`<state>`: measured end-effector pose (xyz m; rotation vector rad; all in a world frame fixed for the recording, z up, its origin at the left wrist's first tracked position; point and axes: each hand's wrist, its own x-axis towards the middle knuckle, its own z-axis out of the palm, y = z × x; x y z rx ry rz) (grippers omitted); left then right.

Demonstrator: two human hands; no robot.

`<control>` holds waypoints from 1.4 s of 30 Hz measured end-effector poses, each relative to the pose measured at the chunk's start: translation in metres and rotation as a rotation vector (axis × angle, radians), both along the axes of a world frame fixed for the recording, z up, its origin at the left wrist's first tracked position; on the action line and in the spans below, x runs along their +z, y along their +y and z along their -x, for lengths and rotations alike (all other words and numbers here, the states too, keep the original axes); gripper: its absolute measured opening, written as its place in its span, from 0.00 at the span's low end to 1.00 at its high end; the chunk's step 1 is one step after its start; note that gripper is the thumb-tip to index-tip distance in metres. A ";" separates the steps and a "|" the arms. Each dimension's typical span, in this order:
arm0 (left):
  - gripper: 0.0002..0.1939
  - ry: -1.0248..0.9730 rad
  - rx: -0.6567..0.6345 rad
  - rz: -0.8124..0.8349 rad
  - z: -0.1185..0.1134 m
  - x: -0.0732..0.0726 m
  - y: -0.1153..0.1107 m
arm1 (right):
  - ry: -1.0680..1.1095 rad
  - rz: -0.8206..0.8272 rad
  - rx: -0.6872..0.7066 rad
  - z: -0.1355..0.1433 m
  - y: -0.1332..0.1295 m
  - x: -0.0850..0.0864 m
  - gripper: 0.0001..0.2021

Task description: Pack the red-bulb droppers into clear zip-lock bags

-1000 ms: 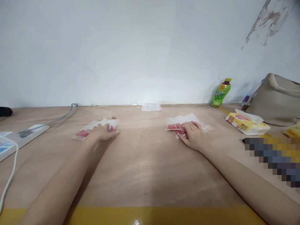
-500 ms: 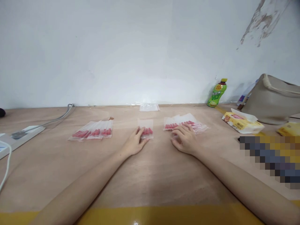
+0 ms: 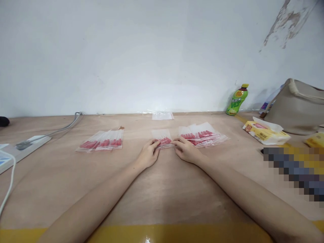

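Observation:
A small clear zip bag (image 3: pixel 163 135) holding several short red sticks lies on the table in front of me. My left hand (image 3: pixel 149 153) has its fingers closed on the bag's lower left corner. At the right edge of the same bag, my right hand (image 3: pixel 186 149) pinches with bent fingers; its thumb is partly hidden. Just beyond my right hand is an overlapping pile of similar filled bags (image 3: pixel 205 133). To the left lies a fanned row of more bags with red sticks (image 3: pixel 103 141).
Flat white bags (image 3: pixel 162 116) lie by the wall. A power strip (image 3: pixel 35 143) with cables is at left. On the right stand a green drink bottle (image 3: pixel 237 100), a yellow tissue pack (image 3: pixel 265 131) and a grey bag (image 3: pixel 298 108). Yellow tape (image 3: pixel 126 233) lines the front edge.
My right hand has moved left from the right-hand pile to the middle bag's right edge. The middle bag has turned slightly under my hands. The view has shifted slightly.

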<state>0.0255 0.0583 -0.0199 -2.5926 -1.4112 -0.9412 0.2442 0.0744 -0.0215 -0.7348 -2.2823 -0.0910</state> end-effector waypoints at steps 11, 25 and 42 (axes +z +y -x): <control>0.16 0.014 -0.075 -0.040 0.007 0.002 0.005 | -0.174 -0.250 -0.197 0.000 0.003 0.006 0.08; 0.10 0.118 -0.255 -0.260 -0.017 0.011 0.006 | -0.229 -0.318 -0.215 0.009 -0.004 0.010 0.12; 0.09 0.185 -0.335 -0.428 -0.022 0.011 0.016 | -0.222 -0.306 -0.197 0.011 -0.005 0.008 0.10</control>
